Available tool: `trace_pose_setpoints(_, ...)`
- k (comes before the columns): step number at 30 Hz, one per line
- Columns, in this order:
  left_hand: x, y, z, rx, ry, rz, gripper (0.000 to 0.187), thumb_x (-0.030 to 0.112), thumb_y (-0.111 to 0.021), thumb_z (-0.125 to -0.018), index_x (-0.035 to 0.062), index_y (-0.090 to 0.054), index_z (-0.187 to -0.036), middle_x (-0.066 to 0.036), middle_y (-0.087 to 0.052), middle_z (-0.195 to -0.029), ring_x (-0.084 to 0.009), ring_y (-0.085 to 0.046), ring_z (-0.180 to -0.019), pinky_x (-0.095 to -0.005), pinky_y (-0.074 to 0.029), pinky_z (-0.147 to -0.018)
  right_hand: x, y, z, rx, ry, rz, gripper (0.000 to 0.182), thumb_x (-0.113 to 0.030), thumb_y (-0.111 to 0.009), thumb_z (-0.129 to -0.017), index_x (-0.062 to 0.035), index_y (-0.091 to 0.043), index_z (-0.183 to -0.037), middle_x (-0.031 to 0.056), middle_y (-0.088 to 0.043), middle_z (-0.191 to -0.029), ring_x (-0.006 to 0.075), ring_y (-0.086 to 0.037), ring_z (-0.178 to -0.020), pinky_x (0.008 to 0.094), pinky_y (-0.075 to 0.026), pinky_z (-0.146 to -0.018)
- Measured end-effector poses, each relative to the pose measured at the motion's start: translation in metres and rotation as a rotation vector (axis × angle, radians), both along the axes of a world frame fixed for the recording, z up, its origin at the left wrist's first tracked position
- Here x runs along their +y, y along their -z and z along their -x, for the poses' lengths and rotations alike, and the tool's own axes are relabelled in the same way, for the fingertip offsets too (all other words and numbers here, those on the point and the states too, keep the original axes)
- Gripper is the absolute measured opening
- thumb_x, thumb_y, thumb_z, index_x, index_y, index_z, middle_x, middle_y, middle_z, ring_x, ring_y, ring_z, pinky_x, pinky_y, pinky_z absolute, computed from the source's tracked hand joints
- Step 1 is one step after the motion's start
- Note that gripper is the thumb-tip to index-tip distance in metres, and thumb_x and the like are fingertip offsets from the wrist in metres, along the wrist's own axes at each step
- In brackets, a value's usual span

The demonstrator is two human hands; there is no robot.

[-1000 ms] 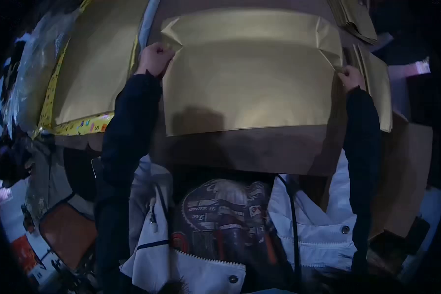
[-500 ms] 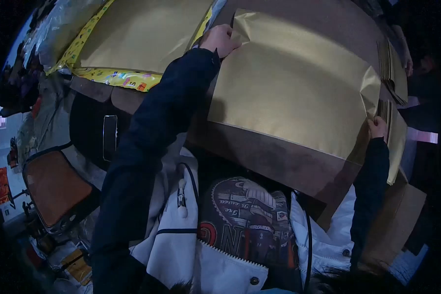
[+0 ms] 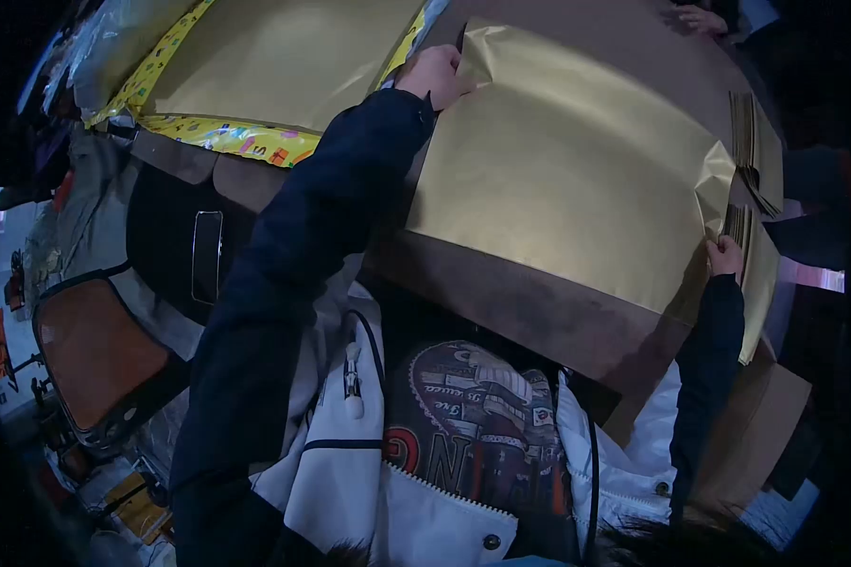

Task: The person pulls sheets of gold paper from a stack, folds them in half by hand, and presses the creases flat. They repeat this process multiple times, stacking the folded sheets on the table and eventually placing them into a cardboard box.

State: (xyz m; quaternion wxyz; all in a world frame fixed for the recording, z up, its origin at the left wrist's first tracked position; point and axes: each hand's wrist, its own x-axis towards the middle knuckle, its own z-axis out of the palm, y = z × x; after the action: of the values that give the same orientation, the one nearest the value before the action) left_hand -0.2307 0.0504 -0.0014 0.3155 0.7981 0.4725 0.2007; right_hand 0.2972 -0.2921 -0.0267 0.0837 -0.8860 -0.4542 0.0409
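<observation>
A wide gold paper sheet (image 3: 567,180) spans the brown table (image 3: 539,307) in front of me, its middle bowed and its side edges creased. My left hand (image 3: 437,76) is closed on the sheet's far left corner, where the paper puckers under the fingers. At the right edge, my right hand (image 3: 725,257) pinches the near part of the sheet beside a crumpled fold. Just past that hand lies a stack of folded gold paper (image 3: 755,274), with a second folded stack (image 3: 756,156) farther back.
To the left, another gold sheet (image 3: 274,61) lies within yellow patterned plastic wrapping (image 3: 236,140). A phone (image 3: 207,255) rests on a dark surface below it. An orange-brown chair seat (image 3: 99,335) stands at the lower left. Another person's hand (image 3: 700,19) shows at the far right edge.
Both hands keep their hold on the gold sheet, which looks nearly the same. The view has shifted slightly, and another person's hand now shows at the table's far right.
</observation>
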Motion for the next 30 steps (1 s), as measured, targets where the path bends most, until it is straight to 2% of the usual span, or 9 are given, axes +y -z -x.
trace_pose_setpoints(3, -0.003, -0.006, 0.001, 0.030, -0.009, -0.024, 0.035, 0.021, -0.077, -0.074, -0.0028, -0.063, -0.096, -0.013, -0.066, -0.082, -0.0215, -0.062, -0.076, -0.0332, -0.050, -0.070, 0.005, -0.011, 0.018, -0.023, 0.062, 0.040, 0.027, -0.024, -0.068, -0.079, 0.0003, -0.060, -0.084, 0.0149, -0.059, -0.073, 0.0270, -0.059, -0.069, 0.0370, -0.045, -0.065)
trace_pose_setpoints(7, 0.021, 0.027, 0.003, -0.059, 0.084, -0.067, 0.042, 0.027, -0.077, -0.071, 0.0015, -0.062, -0.100, -0.016, -0.065, -0.090, -0.0316, -0.063, -0.086, -0.0380, -0.050, -0.077, 0.011, -0.018, 0.034, -0.094, 0.085, 0.082, 0.028, -0.027, -0.065, -0.081, -0.0028, -0.066, -0.094, 0.0193, -0.065, -0.091, 0.0358, -0.063, -0.088, 0.0420, -0.049, -0.078)
trace_pose_setpoints(9, 0.004, -0.001, 0.000, 0.081, 0.026, -0.076, 0.040, 0.026, -0.077, -0.071, 0.0013, -0.062, -0.099, -0.017, -0.065, -0.089, -0.0325, -0.062, -0.084, -0.0383, -0.050, -0.076, 0.017, -0.024, 0.054, -0.055, 0.160, 0.054, 0.030, -0.029, -0.062, -0.082, -0.0046, -0.066, -0.099, 0.0209, -0.065, -0.101, 0.0379, -0.061, -0.097, 0.0425, -0.049, -0.084)
trace_pose_setpoints(12, 0.021, 0.020, 0.000, 0.041, 0.062, -0.117, 0.033, 0.020, -0.073, -0.073, -0.0001, -0.063, -0.097, -0.016, -0.065, -0.083, -0.0276, -0.063, -0.082, -0.0366, -0.049, -0.074, 0.022, -0.046, 0.090, -0.094, 0.257, 0.102, 0.036, -0.034, -0.055, -0.084, -0.0037, -0.065, -0.102, 0.0205, -0.064, -0.108, 0.0386, -0.059, -0.104, 0.0458, -0.047, -0.090)
trace_pose_setpoints(15, 0.007, 0.002, -0.005, -0.026, 0.058, 0.016, 0.032, 0.017, -0.073, -0.073, -0.0020, -0.062, -0.097, -0.014, -0.065, -0.079, -0.0223, -0.063, -0.079, -0.0343, -0.050, -0.071, 0.026, -0.048, 0.116, -0.192, 0.377, 0.015, 0.030, -0.023, -0.053, -0.084, -0.0056, -0.061, -0.108, 0.0207, -0.062, -0.110, 0.0393, -0.057, -0.104, 0.0483, -0.047, -0.088)
trace_pose_setpoints(18, 0.016, 0.009, 0.000, 0.069, 0.107, -0.188, 0.029, 0.017, -0.074, -0.073, -0.0031, -0.060, -0.089, -0.008, -0.058, -0.070, -0.0174, -0.055, -0.067, -0.0316, -0.046, -0.063, 0.036, -0.039, 0.144, -0.373, 0.443, -0.125, 0.030, -0.015, -0.050, -0.084, -0.0041, -0.057, -0.111, 0.0186, -0.055, -0.115, 0.0377, -0.050, -0.110, 0.0472, -0.041, -0.095)
trace_pose_setpoints(20, 0.018, 0.013, -0.002, 0.072, 0.111, -0.248, 0.029, 0.017, -0.074, -0.073, -0.0032, -0.058, -0.083, -0.005, -0.052, -0.065, -0.0157, -0.048, -0.062, -0.0312, -0.042, -0.059, 0.054, -0.037, 0.170, -0.244, 0.332, -0.203, 0.033, -0.015, -0.051, -0.083, -0.0031, -0.056, -0.114, 0.0210, -0.052, -0.121, 0.0362, -0.045, -0.119, 0.0459, -0.035, -0.101)
trace_pose_setpoints(25, 0.034, 0.024, 0.004, 0.098, 0.135, -0.190, 0.030, 0.019, -0.076, -0.073, -0.0022, -0.057, -0.083, -0.003, -0.049, -0.064, -0.0146, -0.044, -0.060, -0.0317, -0.039, -0.056, 0.069, -0.028, 0.269, -0.268, -0.119, -0.270, 0.034, -0.022, -0.056, -0.083, -0.0071, -0.056, -0.113, 0.0171, -0.049, -0.125, 0.0341, -0.043, -0.121, 0.0465, -0.038, -0.097)
trace_pose_setpoints(30, 0.024, 0.017, 0.002, 0.070, 0.107, -0.175, 0.028, 0.019, -0.074, -0.074, -0.0013, -0.058, -0.084, -0.003, -0.048, -0.065, -0.0132, -0.045, -0.060, -0.0294, -0.040, -0.057, 0.034, -0.037, 0.301, -0.164, -0.202, -0.254, 0.042, -0.029, -0.063, -0.080, -0.0085, -0.055, -0.115, 0.0166, -0.044, -0.130, 0.0371, -0.038, -0.125, 0.0517, -0.036, -0.097)
